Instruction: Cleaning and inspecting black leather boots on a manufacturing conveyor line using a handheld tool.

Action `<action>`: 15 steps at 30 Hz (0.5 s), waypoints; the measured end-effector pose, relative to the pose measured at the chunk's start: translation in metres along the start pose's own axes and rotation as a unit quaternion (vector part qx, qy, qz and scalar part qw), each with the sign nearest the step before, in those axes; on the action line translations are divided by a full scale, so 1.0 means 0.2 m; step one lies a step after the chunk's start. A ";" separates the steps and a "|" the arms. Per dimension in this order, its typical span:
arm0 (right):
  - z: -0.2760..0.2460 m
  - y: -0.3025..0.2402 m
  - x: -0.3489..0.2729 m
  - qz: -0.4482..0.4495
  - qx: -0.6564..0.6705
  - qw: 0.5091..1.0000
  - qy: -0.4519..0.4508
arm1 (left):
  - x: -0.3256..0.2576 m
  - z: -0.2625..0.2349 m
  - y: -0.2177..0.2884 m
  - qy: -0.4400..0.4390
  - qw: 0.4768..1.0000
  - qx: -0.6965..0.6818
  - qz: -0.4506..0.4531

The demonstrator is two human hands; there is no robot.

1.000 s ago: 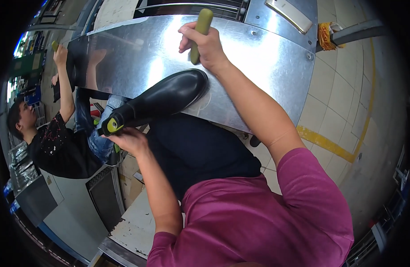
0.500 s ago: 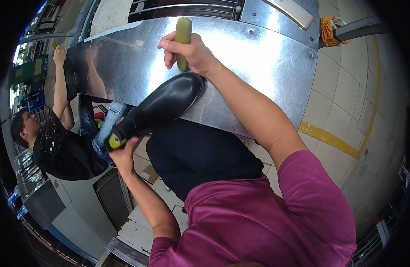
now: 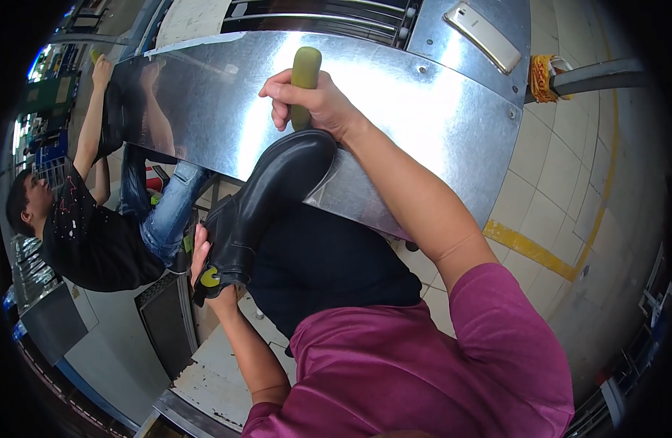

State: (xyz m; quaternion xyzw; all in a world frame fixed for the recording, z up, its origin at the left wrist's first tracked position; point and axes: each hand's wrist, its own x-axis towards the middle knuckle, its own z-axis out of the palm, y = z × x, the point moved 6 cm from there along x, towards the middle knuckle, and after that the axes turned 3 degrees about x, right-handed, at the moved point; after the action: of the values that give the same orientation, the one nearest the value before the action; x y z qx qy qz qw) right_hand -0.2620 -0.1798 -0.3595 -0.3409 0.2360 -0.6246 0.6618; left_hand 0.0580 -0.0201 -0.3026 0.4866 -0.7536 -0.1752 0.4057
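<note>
The black boot [image 3: 285, 171] is held near its top by the curved left hand [image 3: 224, 298], toe over the bench [image 3: 431, 131] edge, while a green stick [image 3: 306, 67] is gripped in the curled right hand [image 3: 323, 104].

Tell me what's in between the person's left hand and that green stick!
The black boot. In the head view it stretches from the left hand at its top end to its toe, near the green stick.
</note>
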 end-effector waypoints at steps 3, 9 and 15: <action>0.02 -0.01 -0.01 0.003 -0.024 1.000 -0.002 | -0.01 0.00 0.00 0.007 0.999 0.003 -0.032; -0.03 -0.04 -0.01 -0.014 -0.097 0.994 0.046 | -0.14 0.05 0.04 -0.069 0.991 0.033 -0.108; -0.13 -0.14 -0.02 -0.134 -0.019 0.976 0.172 | -0.27 0.16 -0.04 -0.046 0.934 -0.168 -0.313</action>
State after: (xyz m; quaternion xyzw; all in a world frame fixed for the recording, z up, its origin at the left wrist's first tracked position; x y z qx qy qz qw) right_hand -0.3007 -0.1791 -0.3559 -0.2690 0.3105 -0.7522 0.5152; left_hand 0.0487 0.0194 -0.3514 0.6142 -0.5404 -0.4396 0.3708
